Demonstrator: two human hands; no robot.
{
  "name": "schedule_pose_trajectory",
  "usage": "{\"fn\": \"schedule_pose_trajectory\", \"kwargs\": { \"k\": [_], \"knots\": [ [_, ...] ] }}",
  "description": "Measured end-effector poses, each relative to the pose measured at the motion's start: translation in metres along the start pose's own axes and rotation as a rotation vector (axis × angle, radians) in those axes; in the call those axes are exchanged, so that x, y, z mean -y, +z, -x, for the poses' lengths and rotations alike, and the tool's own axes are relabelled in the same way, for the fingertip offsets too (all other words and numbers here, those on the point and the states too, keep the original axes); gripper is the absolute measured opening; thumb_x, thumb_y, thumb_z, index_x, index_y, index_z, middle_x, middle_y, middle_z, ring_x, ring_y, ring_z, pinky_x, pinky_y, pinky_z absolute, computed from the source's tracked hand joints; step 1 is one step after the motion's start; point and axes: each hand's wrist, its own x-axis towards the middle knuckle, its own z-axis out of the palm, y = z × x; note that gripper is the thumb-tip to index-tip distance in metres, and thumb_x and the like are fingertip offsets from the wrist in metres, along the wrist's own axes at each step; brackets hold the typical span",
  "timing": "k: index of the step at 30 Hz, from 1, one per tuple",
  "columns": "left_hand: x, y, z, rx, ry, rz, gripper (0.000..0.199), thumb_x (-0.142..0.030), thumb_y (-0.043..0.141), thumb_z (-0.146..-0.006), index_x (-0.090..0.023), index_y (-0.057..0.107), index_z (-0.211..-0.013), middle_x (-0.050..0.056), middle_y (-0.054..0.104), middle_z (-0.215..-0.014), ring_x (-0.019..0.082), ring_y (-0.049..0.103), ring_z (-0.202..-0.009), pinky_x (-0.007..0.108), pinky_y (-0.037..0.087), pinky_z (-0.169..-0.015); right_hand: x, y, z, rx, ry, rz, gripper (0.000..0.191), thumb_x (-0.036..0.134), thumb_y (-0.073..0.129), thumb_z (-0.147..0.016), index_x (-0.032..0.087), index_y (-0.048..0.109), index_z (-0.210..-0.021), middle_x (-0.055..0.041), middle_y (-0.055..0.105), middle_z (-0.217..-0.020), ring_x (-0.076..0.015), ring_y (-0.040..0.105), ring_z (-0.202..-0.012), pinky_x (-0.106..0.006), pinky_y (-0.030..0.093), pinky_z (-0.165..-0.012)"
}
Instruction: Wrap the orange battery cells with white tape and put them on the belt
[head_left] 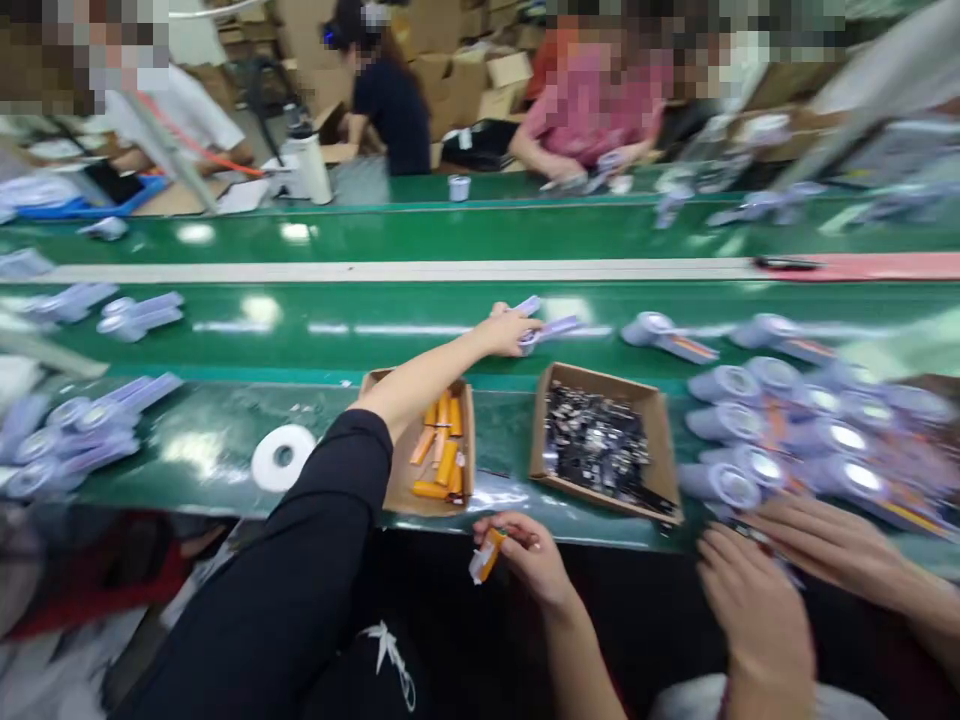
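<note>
My left hand (pixel 510 332) reaches out over the green belt, its fingers closed round a lavender plastic housing (pixel 559 327) with a long flat handle; the hand hides part of it. Low at the bench's front edge, my right hand (pixel 529 560) pinches an orange battery (pixel 491 553) with a white piece at its lower end. Under my left forearm stands a cardboard box (pixel 469 450) of orange batteries (pixel 448 462). Right of it, another cardboard box (pixel 540 440) holds many small black and metallic parts (pixel 596 435).
A white tape roll (pixel 281 458) lies left of the boxes. Lavender housings stand piled at the right (pixel 795 430) and left (pixel 90 430). A neighbour's hands (pixel 772 580) work close on my right. Across the belt sit co-workers, one in a pink top (pixel 592 100).
</note>
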Motion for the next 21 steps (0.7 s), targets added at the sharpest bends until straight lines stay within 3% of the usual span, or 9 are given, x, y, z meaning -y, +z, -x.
{"fn": "schedule_pose_trajectory", "kwargs": {
  "k": [4, 8, 10, 12, 16, 21],
  "knots": [
    [0.028, -0.028, 0.061, -0.119, -0.144, 0.039, 0.067, -0.02, 0.069, -0.094, -0.016, 0.055, -0.159, 0.022, 0.064, -0.153, 0.033, 0.058, -0.138, 0.052, 0.035, -0.118, -0.009, -0.014, -0.005, 0.072, 0.007, -0.032, 0.036, 0.051, 0.104, -0.066, 0.03, 0.085, -0.089, -0.0131, 0.086, -0.094, -0.0317, 0.084, -0.085, -0.046, 0.066, -0.079],
    [0.043, -0.069, 0.139, -0.194, -0.287, 0.106, 0.067, -0.032, 0.076, -0.087, -0.017, 0.062, -0.151, 0.013, 0.072, -0.144, 0.031, 0.066, -0.127, 0.04, 0.048, -0.108, -0.003, -0.002, -0.001, 0.109, 0.001, -0.074, 0.041, 0.056, 0.104, -0.065, 0.028, 0.084, -0.089, -0.0109, 0.085, -0.091, -0.0272, 0.082, -0.08, -0.042, 0.064, -0.076],
    [0.057, -0.078, 0.158, -0.2, -0.355, 0.089, 0.071, -0.039, 0.077, -0.083, -0.018, 0.065, -0.15, 0.012, 0.073, -0.143, 0.032, 0.067, -0.127, 0.04, 0.048, -0.11, 0.003, 0.008, 0.0, 0.085, -0.017, -0.078, 0.049, 0.061, 0.104, -0.061, 0.025, 0.083, -0.088, -0.0103, 0.084, -0.088, -0.0265, 0.081, -0.078, -0.042, 0.063, -0.074],
    [0.07, -0.077, 0.154, -0.185, -0.329, 0.088, 0.08, -0.043, 0.079, -0.078, -0.016, 0.063, -0.152, 0.014, 0.072, -0.144, 0.034, 0.067, -0.127, 0.041, 0.048, -0.111, 0.008, 0.015, -0.002, 0.044, -0.028, -0.077, 0.051, 0.062, 0.103, -0.059, 0.025, 0.081, -0.087, -0.0106, 0.083, -0.089, -0.0261, 0.081, -0.079, -0.043, 0.063, -0.077],
    [0.075, -0.062, 0.108, -0.122, -0.278, 0.06, 0.081, -0.056, 0.08, -0.073, -0.017, 0.069, -0.144, 0.016, 0.075, -0.138, 0.037, 0.066, -0.124, 0.045, 0.049, -0.11, 0.009, 0.023, -0.007, -0.012, -0.035, -0.113, 0.056, 0.065, 0.104, -0.051, 0.026, 0.079, -0.083, -0.0094, 0.082, -0.087, -0.0243, 0.079, -0.075, -0.044, 0.063, -0.08],
    [0.079, -0.055, 0.053, -0.148, -0.331, -0.021, 0.081, -0.069, 0.075, -0.072, -0.022, 0.073, -0.138, 0.022, 0.071, -0.146, 0.055, 0.046, -0.146, 0.067, 0.037, -0.115, -0.011, 0.018, -0.028, 0.099, -0.188, -0.249, 0.059, 0.065, 0.104, -0.056, 0.022, 0.077, -0.086, -0.004, 0.079, -0.077, -0.0207, 0.076, -0.067, -0.038, 0.062, -0.073]
  ]
}}
